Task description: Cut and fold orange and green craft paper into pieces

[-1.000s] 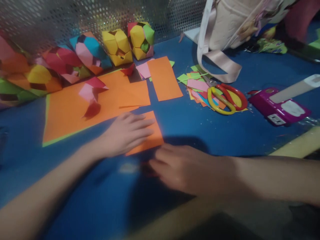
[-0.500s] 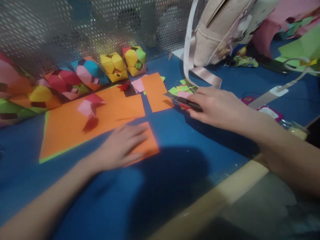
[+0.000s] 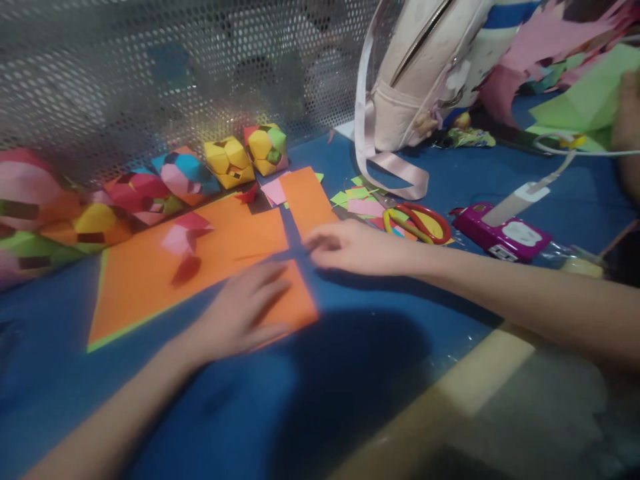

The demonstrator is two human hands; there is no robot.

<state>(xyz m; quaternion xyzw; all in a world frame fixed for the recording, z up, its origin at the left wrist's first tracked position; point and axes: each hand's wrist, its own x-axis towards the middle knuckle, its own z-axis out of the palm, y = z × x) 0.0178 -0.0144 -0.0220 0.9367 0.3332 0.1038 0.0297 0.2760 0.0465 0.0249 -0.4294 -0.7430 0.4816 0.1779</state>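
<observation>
My left hand [image 3: 245, 310] lies flat, fingers spread, on a small orange paper piece [image 3: 300, 303] near the middle of the table. Just right of that piece, my right hand [image 3: 340, 247] hovers low with loosely curled fingers and nothing visible in them. Its fingertips are close to the lower edge of an orange paper strip [image 3: 307, 200]. A larger orange sheet [image 3: 140, 287] with a green sheet's edge under it lies to the left. On it rests a small pink and red folded paper piece [image 3: 183, 239]. No utility knife shows now.
Folded paper balls [image 3: 229, 162] line the perforated metal panel [image 3: 210, 73]. Scissors [image 3: 433, 223] with red and yellow handles lie by paper scraps [image 3: 363, 200]. Further right are a purple device [image 3: 505, 233], a backpack [image 3: 425, 73] with a loose strap, and another person's hand [image 3: 631, 127].
My right hand has moved left and down towards the small orange piece. The utility knife it held is out of sight, and the scissors are uncovered. My left hand stays on the paper.
</observation>
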